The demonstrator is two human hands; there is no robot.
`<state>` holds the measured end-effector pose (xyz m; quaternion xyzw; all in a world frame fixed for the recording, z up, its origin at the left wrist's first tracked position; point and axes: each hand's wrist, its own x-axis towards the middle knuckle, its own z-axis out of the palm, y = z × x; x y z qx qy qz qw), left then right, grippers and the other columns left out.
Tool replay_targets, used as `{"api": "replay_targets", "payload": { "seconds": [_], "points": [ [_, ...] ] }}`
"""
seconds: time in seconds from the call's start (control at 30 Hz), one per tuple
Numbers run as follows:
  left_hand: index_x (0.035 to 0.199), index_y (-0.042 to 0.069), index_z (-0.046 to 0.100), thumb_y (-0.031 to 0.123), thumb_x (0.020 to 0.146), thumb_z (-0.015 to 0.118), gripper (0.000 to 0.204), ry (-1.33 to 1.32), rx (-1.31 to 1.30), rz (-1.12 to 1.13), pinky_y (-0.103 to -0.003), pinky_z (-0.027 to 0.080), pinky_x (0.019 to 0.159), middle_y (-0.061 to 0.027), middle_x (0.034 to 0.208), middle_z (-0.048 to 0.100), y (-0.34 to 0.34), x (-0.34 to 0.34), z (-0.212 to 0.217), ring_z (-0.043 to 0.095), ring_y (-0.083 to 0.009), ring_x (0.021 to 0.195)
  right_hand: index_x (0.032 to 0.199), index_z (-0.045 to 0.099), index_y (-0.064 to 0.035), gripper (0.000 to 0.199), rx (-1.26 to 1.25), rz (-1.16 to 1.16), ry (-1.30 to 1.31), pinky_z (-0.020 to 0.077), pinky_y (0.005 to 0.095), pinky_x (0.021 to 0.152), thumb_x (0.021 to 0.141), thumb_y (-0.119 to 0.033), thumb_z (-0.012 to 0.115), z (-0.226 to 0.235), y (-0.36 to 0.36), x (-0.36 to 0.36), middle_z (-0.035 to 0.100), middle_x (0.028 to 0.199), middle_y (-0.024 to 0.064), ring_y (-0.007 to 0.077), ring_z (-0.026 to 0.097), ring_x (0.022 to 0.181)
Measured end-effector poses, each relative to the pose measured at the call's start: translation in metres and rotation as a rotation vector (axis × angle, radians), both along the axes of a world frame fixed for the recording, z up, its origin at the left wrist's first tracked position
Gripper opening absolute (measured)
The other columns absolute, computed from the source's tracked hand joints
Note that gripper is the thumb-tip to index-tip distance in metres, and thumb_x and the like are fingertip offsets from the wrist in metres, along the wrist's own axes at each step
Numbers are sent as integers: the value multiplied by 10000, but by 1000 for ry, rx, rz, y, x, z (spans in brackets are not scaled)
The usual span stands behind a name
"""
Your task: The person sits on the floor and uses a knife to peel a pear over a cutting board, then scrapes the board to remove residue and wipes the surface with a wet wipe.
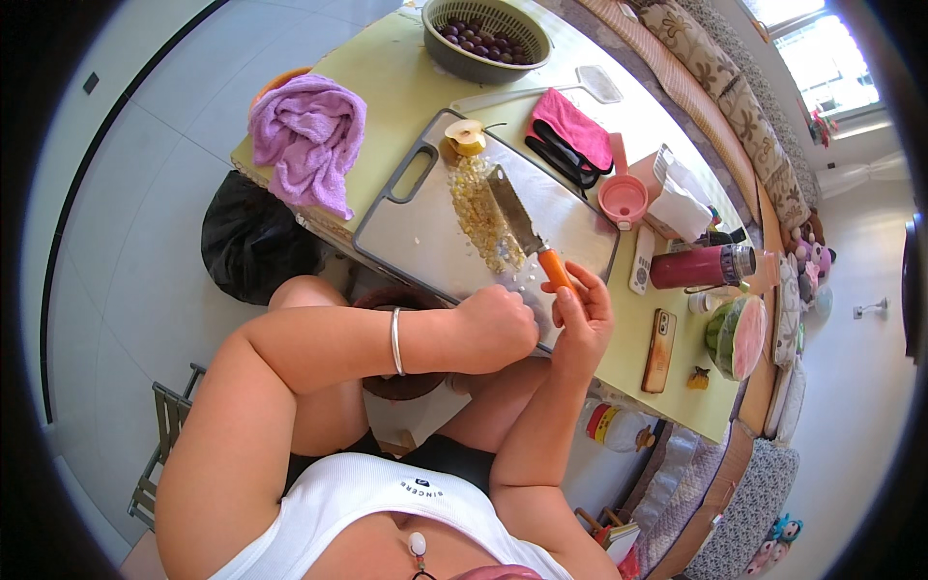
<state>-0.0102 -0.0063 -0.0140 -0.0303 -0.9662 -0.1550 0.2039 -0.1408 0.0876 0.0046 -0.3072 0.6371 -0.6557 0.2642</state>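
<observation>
My right hand point(584, 307) grips the orange handle of a kitchen knife point(515, 211). Its blade points away from me, lying over or just above a line of finely chopped pale fruit point(474, 208). That fruit is spread on a metal cutting board point(411, 232) with a grey rim and a handle slot. At the board's far edge rests a half pear point(467, 138), cut face showing. My left hand point(498, 329) is closed in a fist at the board's near edge, beside the knife handle; the inside of the fist is hidden. A few loose bits lie near it.
On the pale green table stand a colander of dark round fruit point(483, 39), a purple towel point(311, 135), a pink cloth point(570, 124), a pink cup point(623, 200), a maroon bottle point(696, 267), a phone point(659, 350) and a cut watermelon point(737, 336). Below hangs a black bag point(253, 237).
</observation>
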Motion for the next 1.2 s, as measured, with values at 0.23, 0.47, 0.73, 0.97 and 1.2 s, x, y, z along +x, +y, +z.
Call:
{"api": "replay_targets", "payload": {
  "seconds": [0.23, 0.47, 0.73, 0.97, 1.2],
  "points": [
    [667, 90, 607, 153, 717, 588, 83, -11, 0, -6, -364, 484, 560, -85, 653, 616, 0, 0, 1, 612, -243, 617, 1154, 605, 42, 307, -78, 38, -92, 338, 176, 529, 857, -34, 620, -2, -2, -2, 689, 887, 162, 51, 505, 611],
    [667, 87, 606, 153, 718, 588, 86, -33, 11, -13, -367, 491, 567, -91, 656, 617, -1, -1, -1, 617, -247, 624, 1114, 606, 82, 283, -254, -37, -160, 343, 181, 525, 882, -79, 614, -2, -1, -4, 671, 858, 184, 85, 520, 608],
    [669, 87, 601, 163, 726, 587, 96, -10, 32, -11, -362, 485, 557, -89, 655, 613, -1, -2, -3, 616, -248, 622, 1108, 614, 70, 270, -351, -123, -155, 357, 178, 533, 887, -85, 613, 1, -5, 3, 670, 846, 167, 82, 515, 611],
    [667, 85, 596, 166, 725, 588, 100, -11, 15, 0, -365, 480, 544, -88, 649, 608, -1, -3, -6, 609, -248, 609, 1082, 616, 73, 252, -338, -112, -125, 368, 188, 538, 886, -86, 613, 1, -2, 0, 663, 874, 164, 119, 598, 671],
    [669, 81, 594, 165, 723, 590, 100, -19, 11, -5, -368, 484, 547, -88, 640, 604, -2, -1, -1, 613, -250, 609, 1080, 613, 81, 249, -275, -78, -127, 373, 192, 526, 891, -80, 605, -6, -1, -6, 660, 881, 164, 138, 624, 704]
  ]
}}
